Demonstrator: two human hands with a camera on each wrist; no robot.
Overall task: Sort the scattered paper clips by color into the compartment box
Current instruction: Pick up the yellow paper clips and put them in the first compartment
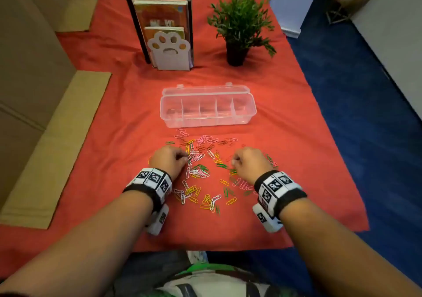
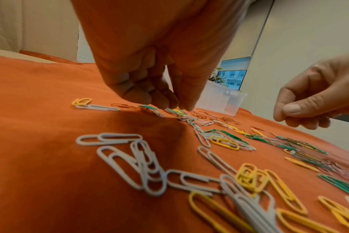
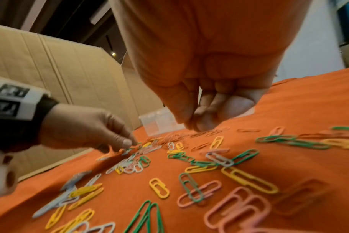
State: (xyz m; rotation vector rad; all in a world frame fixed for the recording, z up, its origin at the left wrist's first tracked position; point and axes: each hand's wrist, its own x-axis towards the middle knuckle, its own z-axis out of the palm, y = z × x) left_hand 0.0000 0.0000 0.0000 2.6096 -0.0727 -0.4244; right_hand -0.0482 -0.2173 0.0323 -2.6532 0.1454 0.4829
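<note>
Compartment box long axis left-right; left hand fingers pinched into paper clips; right hand fingers bunched, hold unclear

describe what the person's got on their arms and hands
Both forearms are bare, no sleeves or gloves. Each wrist wears a black fabric band carrying white blocks printed with black-and-white square tags, plus a white camera unit slung beneath: left hand, right hand. No cables show.

My left hand hangs over the orange cloth, fingertips bunched down onto the paper clips. Beyond them stands the clear compartment box; my right hand hovers curled alongside.
</note>
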